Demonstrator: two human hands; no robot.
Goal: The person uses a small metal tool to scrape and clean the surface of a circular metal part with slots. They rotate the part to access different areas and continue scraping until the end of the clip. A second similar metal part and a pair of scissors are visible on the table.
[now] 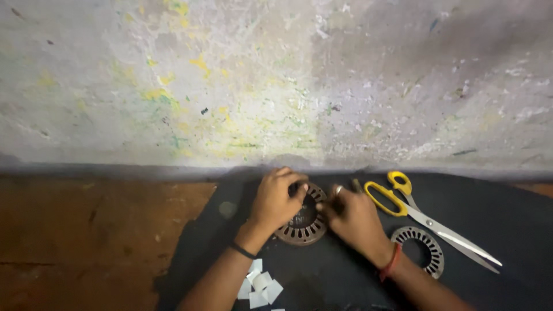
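A round brown slotted metal ring (pixel 303 227), like a motor stator core, lies on a dark mat (pixel 507 213) near the wall. My left hand (pixel 276 198) grips its left rim from above, with a black band on the wrist. My right hand (pixel 351 219) presses at the ring's right rim, fingers pinched together on something too small to make out; a red band circles that wrist.
Yellow-handled scissors (pixel 429 222) lie to the right of my right hand. A second, paler slotted ring (pixel 419 249) rests below them. Several small white paper pieces (pixel 259 286) sit by my left forearm. A paint-stained wall (pixel 276 86) rises behind, brown floor (pixel 86 242) to the left.
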